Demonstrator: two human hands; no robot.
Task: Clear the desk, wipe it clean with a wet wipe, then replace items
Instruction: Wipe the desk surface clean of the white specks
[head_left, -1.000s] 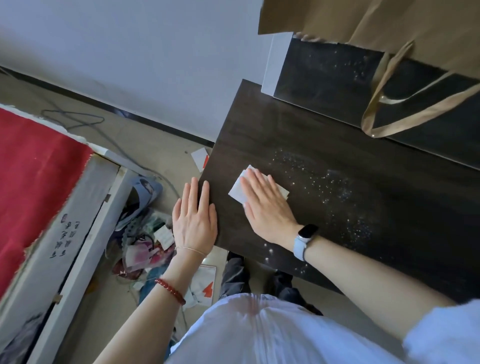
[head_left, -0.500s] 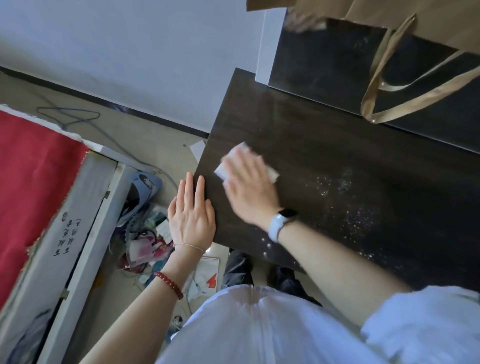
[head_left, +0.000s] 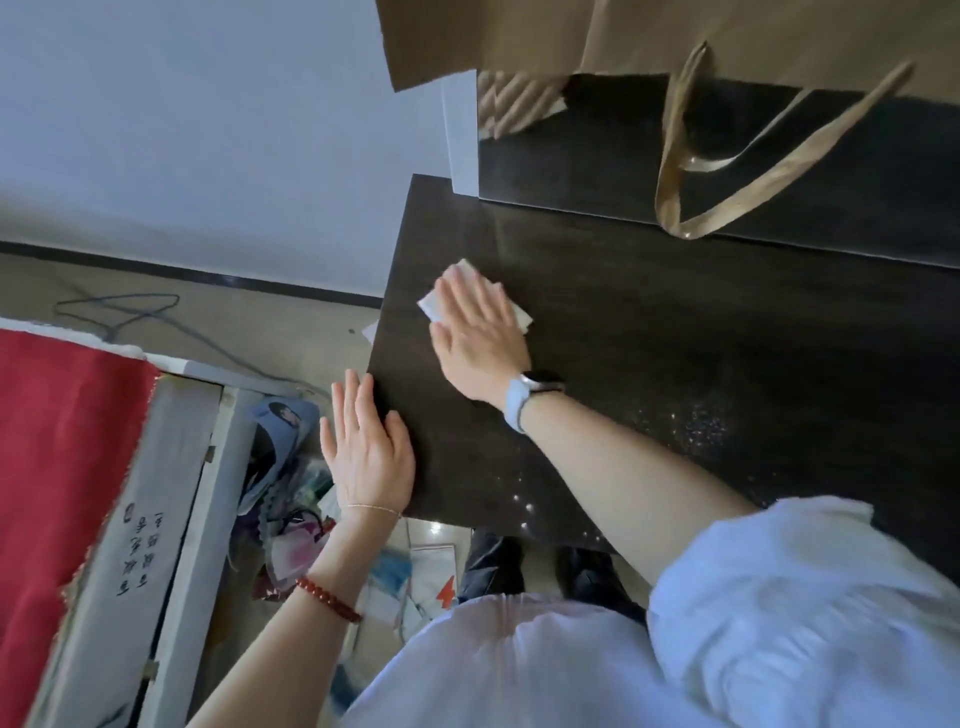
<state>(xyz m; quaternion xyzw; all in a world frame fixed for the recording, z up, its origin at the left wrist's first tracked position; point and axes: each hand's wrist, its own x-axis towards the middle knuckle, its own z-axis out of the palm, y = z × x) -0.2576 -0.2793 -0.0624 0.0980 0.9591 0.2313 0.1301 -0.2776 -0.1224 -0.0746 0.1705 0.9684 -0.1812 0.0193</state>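
At centre left, the left hand (head_left: 366, 457) is still lying flat, fingers spread and holding nothing, at the desk (head_left: 649, 374) edge; just right, the right hand (head_left: 480, 332), fingers flat, is pressing the wet wipe (head_left: 519, 314), having pushed it farther up toward the back corner, so wiping is progressing; specks are still glinting lower right

Your right hand (head_left: 480, 332) lies flat on the wipe (head_left: 431, 306), pressing it to the dark desk (head_left: 675, 353) (near its left edge). Your left hand (head_left: 366, 452) rests open at the desk's corner; specks glint further right.
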